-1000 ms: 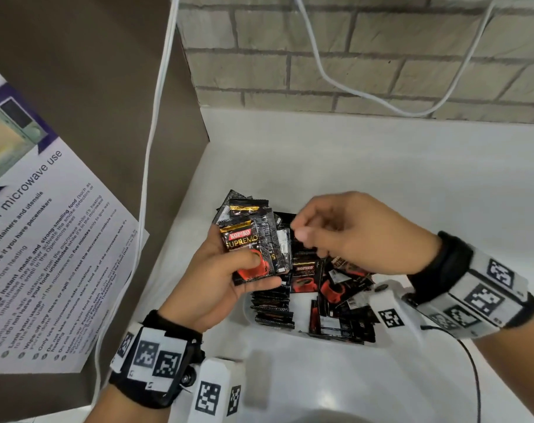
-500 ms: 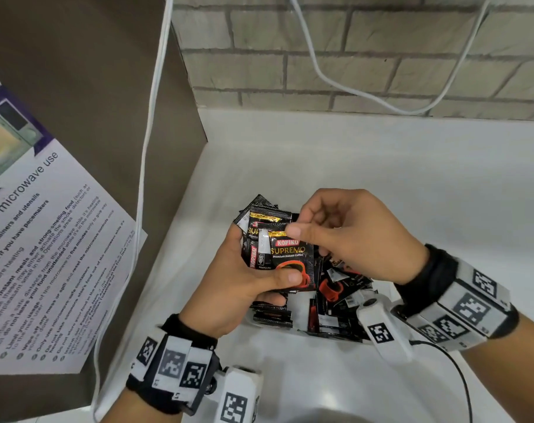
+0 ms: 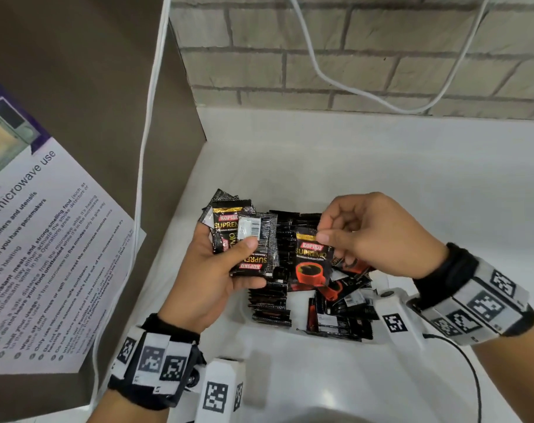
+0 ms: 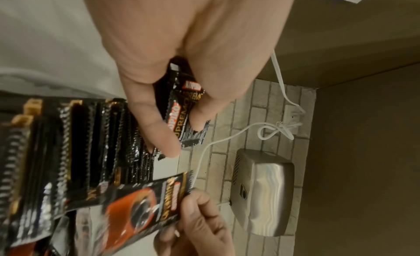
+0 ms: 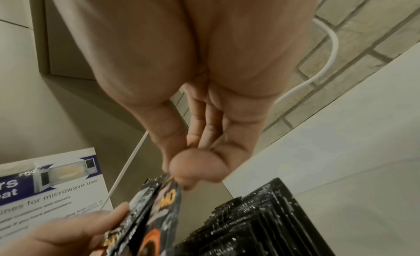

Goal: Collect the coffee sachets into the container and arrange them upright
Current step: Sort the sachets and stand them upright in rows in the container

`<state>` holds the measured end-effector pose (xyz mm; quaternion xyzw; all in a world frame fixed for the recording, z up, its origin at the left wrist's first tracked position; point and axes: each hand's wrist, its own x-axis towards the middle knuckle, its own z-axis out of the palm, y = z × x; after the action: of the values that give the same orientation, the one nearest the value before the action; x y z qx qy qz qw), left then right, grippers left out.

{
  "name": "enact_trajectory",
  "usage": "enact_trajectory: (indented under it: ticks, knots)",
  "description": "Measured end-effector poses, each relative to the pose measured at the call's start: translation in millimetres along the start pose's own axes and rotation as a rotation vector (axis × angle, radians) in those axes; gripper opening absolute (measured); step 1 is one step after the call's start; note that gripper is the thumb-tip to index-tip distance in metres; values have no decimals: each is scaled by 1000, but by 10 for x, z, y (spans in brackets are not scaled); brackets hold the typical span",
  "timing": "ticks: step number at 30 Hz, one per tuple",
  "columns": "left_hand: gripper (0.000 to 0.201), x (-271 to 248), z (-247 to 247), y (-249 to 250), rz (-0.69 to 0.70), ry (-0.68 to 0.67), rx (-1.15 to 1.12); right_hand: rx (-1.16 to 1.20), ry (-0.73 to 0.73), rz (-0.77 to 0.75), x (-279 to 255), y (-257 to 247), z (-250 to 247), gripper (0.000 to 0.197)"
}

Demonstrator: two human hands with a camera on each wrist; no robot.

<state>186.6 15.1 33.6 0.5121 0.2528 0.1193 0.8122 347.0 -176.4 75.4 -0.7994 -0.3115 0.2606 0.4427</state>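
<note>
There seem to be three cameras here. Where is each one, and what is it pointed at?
Head: worn on the head, looking down at both hands over the container on the white counter; both forearms show.
Left wrist: rides the left wrist, looking along the left hand at its bundle of sachets, brick wall beyond.
Right wrist: rides the right wrist, looking along the right hand at the single sachet it pinches; the other hand's thumb shows.
Shared: all three show that single sachet and the upright rows of sachets.
</note>
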Motion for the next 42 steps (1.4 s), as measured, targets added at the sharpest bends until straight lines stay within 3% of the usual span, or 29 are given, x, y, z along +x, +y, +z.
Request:
enact_trajectory:
  ticks: [9, 26, 31, 34, 37, 39, 42]
  knots:
    - [56, 7, -40, 5, 6, 6, 18, -252, -197, 12, -6, 165, 237, 10]
    - [61, -17, -32, 39, -5, -5, 19, -467, -147, -6, 89, 164, 300, 16]
    - [60, -23, -28, 53, -4, 1, 21, -506, -128, 7, 102, 131, 281, 27]
    - [62, -32, -11, 55, -17, -14, 21, -452, -53, -32, 82, 65, 224, 27]
    - [62, -48, 37, 38, -15, -39, 48, -179, 18, -65, 39, -92, 205, 23]
    - [63, -68, 85, 17, -11, -57, 72, 4, -2, -58, 5, -199, 214, 24]
    - [67, -94, 161, 1, -28, -94, 73, 36, -31, -104, -16, -222, 248, 23]
